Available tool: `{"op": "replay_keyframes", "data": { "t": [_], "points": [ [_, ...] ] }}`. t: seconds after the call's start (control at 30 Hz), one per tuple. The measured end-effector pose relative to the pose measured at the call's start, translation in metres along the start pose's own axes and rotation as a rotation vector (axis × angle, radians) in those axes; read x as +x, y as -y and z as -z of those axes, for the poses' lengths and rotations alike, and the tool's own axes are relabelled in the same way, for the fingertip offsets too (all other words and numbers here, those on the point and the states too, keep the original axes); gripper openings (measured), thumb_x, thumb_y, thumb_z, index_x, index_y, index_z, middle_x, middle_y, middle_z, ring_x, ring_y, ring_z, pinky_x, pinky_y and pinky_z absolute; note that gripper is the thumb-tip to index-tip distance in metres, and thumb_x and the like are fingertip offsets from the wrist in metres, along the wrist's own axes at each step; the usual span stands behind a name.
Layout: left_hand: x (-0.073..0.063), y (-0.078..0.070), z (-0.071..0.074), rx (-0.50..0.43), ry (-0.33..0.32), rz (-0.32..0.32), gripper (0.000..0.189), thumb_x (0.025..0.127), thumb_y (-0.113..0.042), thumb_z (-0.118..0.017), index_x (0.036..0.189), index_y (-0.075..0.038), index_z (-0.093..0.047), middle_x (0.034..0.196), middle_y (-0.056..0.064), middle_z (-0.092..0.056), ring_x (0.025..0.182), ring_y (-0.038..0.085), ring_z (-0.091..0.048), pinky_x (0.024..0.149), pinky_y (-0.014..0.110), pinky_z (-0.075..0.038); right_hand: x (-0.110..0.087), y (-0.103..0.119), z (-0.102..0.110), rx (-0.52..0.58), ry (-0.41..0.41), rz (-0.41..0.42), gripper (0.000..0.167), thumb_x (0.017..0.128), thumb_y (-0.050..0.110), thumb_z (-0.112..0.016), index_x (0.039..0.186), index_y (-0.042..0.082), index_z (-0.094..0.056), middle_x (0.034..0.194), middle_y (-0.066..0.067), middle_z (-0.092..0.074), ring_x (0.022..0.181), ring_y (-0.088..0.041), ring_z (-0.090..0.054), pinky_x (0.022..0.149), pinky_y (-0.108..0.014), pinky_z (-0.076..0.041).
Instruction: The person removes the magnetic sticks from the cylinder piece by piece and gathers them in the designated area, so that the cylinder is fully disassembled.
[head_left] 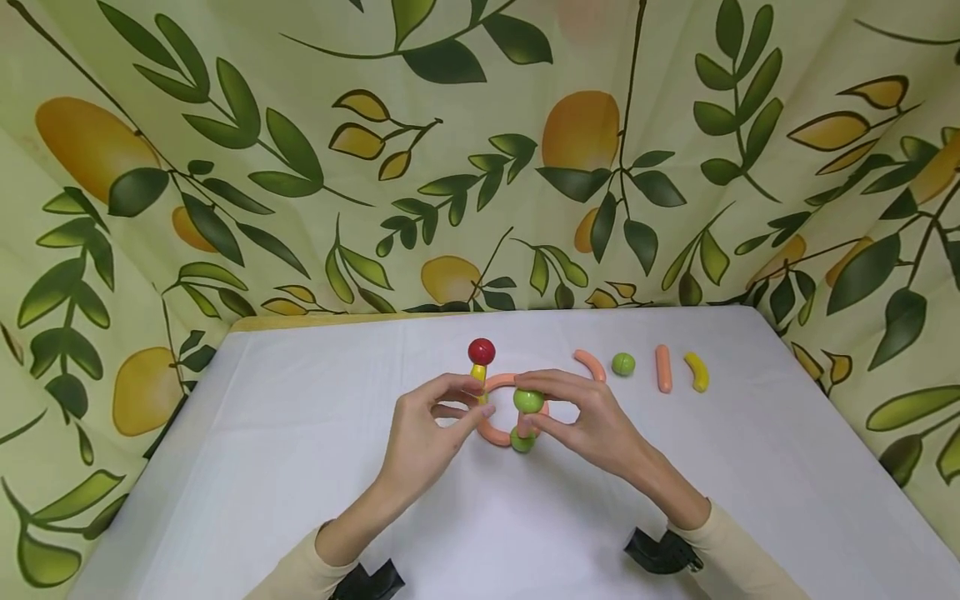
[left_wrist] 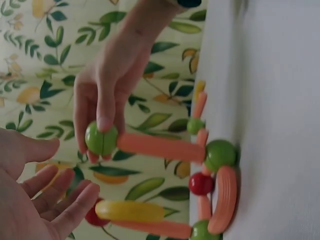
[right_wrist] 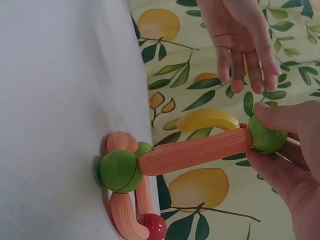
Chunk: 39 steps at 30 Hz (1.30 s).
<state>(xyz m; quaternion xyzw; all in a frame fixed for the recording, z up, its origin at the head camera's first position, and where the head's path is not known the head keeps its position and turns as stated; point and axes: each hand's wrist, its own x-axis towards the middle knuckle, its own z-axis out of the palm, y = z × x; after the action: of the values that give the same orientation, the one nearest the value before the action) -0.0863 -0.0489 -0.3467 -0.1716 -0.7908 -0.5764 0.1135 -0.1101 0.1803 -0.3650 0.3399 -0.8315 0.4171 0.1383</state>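
A ring of curved salmon pieces [head_left: 495, 434] joined by balls lies on the white table. From a green ball [left_wrist: 221, 155] of the ring rises a straight salmon rod [left_wrist: 162, 146], topped by another green ball [head_left: 528, 402]. My right hand [head_left: 592, 417] pinches that top ball between thumb and fingers. Across the ring stands a second salmon rod with a red ball [head_left: 482, 351] on top and a yellow curved piece [left_wrist: 131, 211] hanging from it. Beside this post is my left hand [head_left: 431, 429], its fingers loosely extended and holding nothing in the left wrist view.
Right of the ring lie a curved salmon piece [head_left: 591, 365], a loose green ball [head_left: 622, 364], a straight salmon stick [head_left: 663, 369] and a yellow curved stick [head_left: 697, 372]. A leaf-and-fruit patterned curtain [head_left: 480, 208] hangs behind the table [head_left: 300, 483].
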Motion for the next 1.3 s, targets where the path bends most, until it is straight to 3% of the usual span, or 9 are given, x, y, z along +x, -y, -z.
{"op": "replay_keyframes", "data": {
  "t": [0.03,0.13,0.23,0.47,0.67,0.83,1.17,1.3],
  "points": [
    [-0.002,-0.002,-0.003,-0.010,0.020,0.001,0.027,0.079,-0.008,-0.082,0.105,-0.009,-0.072,0.098,-0.001,-0.071,0.088,0.016,-0.068,0.076,0.028,-0.058,0.000,0.000,0.000,-0.003,0.001,0.001,0.050,0.072,0.006,-0.086,0.120,0.009,-0.070,0.118,0.000,-0.070,0.106,-0.013,-0.066,0.101,-0.049,-0.042],
    [-0.007,-0.005,-0.009,-0.020,0.065,0.004,0.030,0.080,-0.006,-0.081,0.108,-0.010,-0.071,0.102,-0.002,-0.071,0.092,0.014,-0.066,0.078,0.029,-0.058,0.000,-0.001,0.002,-0.005,-0.005,0.011,0.048,0.073,0.003,-0.085,0.118,0.006,-0.070,0.118,0.001,-0.069,0.107,-0.015,-0.065,0.105,-0.051,-0.039],
    [-0.010,-0.004,-0.015,-0.016,0.096,0.017,0.033,0.080,-0.003,-0.080,0.111,-0.007,-0.070,0.106,0.000,-0.070,0.095,0.014,-0.065,0.081,0.031,-0.057,0.000,-0.002,0.003,0.002,-0.018,0.012,0.047,0.071,0.001,-0.086,0.116,0.006,-0.071,0.117,0.000,-0.069,0.102,-0.014,-0.067,0.107,-0.058,-0.029],
    [-0.013,0.008,-0.023,-0.013,0.168,0.072,0.035,0.083,-0.001,-0.076,0.117,-0.004,-0.066,0.111,0.006,-0.069,0.092,0.017,-0.069,0.084,0.034,-0.057,-0.001,-0.003,0.006,0.005,-0.024,0.001,0.044,0.070,0.004,-0.087,0.112,0.005,-0.072,0.115,0.001,-0.069,0.094,-0.011,-0.069,0.112,-0.064,-0.016],
    [-0.011,0.020,-0.027,-0.005,0.234,0.098,0.041,0.084,-0.002,-0.076,0.123,-0.001,-0.063,0.118,0.010,-0.066,0.092,0.023,-0.070,0.085,0.038,-0.056,-0.001,-0.005,0.008,0.019,-0.014,0.007,0.046,0.071,0.003,-0.086,0.114,0.006,-0.071,0.115,0.001,-0.070,0.095,-0.013,-0.069,0.113,-0.064,-0.014],
    [-0.008,0.033,-0.032,-0.025,0.268,0.083,0.040,0.084,-0.001,-0.075,0.122,0.002,-0.062,0.118,0.016,-0.065,0.097,0.034,-0.068,0.085,0.039,-0.056,-0.003,-0.005,0.010,0.025,-0.006,-0.002,0.049,0.071,0.003,-0.086,0.117,0.006,-0.070,0.116,0.000,-0.070,0.094,-0.011,-0.068,0.113,-0.062,-0.015],
    [-0.004,0.039,-0.040,-0.040,0.299,0.051,0.037,0.083,0.000,-0.075,0.119,0.003,-0.064,0.116,0.016,-0.067,0.096,0.031,-0.069,0.082,0.043,-0.057,-0.004,-0.006,0.010,0.063,-0.021,0.008,0.041,0.075,0.005,-0.084,0.113,0.008,-0.072,0.114,-0.002,-0.070,0.097,-0.015,-0.068,0.113,-0.059,-0.016],
    [0.001,0.039,-0.048,-0.037,0.302,0.023,0.030,0.085,-0.003,-0.075,0.115,-0.002,-0.067,0.108,0.010,-0.071,0.096,0.026,-0.069,0.082,0.038,-0.058,-0.006,-0.005,0.011,0.064,-0.030,-0.004,0.041,0.075,0.007,-0.084,0.114,0.007,-0.072,0.114,0.000,-0.070,0.102,-0.016,-0.067,0.111,-0.048,-0.032]
  ]
}}
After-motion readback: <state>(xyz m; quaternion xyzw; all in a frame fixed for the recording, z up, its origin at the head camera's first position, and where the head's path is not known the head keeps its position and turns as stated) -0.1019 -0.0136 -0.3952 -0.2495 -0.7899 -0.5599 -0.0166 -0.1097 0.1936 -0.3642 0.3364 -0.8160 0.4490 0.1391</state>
